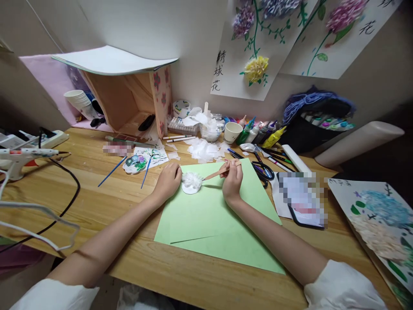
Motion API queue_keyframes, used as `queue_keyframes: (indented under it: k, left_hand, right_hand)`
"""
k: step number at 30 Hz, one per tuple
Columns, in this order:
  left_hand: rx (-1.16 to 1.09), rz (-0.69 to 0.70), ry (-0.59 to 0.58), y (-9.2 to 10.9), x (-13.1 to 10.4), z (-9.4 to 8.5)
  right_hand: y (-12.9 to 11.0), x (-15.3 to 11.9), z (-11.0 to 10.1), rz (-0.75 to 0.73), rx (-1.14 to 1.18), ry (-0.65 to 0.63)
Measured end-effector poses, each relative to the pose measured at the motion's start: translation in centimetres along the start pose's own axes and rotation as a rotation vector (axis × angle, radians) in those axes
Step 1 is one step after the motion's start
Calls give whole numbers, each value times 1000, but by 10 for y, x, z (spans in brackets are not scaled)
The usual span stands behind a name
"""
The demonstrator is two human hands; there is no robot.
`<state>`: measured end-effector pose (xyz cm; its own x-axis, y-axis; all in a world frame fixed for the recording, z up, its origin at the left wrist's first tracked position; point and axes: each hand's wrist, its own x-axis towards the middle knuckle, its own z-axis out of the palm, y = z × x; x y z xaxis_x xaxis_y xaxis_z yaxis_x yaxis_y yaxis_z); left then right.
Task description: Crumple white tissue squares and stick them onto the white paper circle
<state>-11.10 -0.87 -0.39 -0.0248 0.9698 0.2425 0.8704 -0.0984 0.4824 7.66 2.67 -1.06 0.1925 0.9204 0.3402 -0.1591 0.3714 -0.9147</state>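
Observation:
A round white disc topped with crumpled white tissue paper (192, 182) lies on green paper (200, 219). My left hand (168, 180) rests at its left edge, fingers curled and closed against it; the fingertips are partly hidden. A flat wooden stick (214, 174) is gripped in my right hand (232, 181), between thumb and fingers. Its tip touches the right side of the tissue. The green paper lies in overlapping sheets on the wooden table (129, 232).
Behind are tissue scraps (206, 150), a paper cup (232, 132) and paint bottles (258, 133). Black scissors (263, 171) and a phone (306, 206) lie right. Two blue brushes (111, 172) and a hot glue gun (22, 159) with cables sit left. A flower picture (371, 215) stands far right.

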Motion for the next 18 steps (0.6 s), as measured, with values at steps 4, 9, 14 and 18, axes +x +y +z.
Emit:
queue_keyframes:
  k: [4,9,14,18]
  left_hand:
    - [-7,-8,-11,1,-1,-2]
    - [-18,-9,-5,0,-1,-2]
    - [-30,-9,-1,1,-1,-1]
    - [-34,-6,4,0,-1,-2]
  right_hand:
    - [3,7,-1,100,64,6]
    - [1,1,1,44,41,-62]
    - [-2,-8,0,-101,-25,-141]
    - [-9,-12,-2,-251,-49,-103]
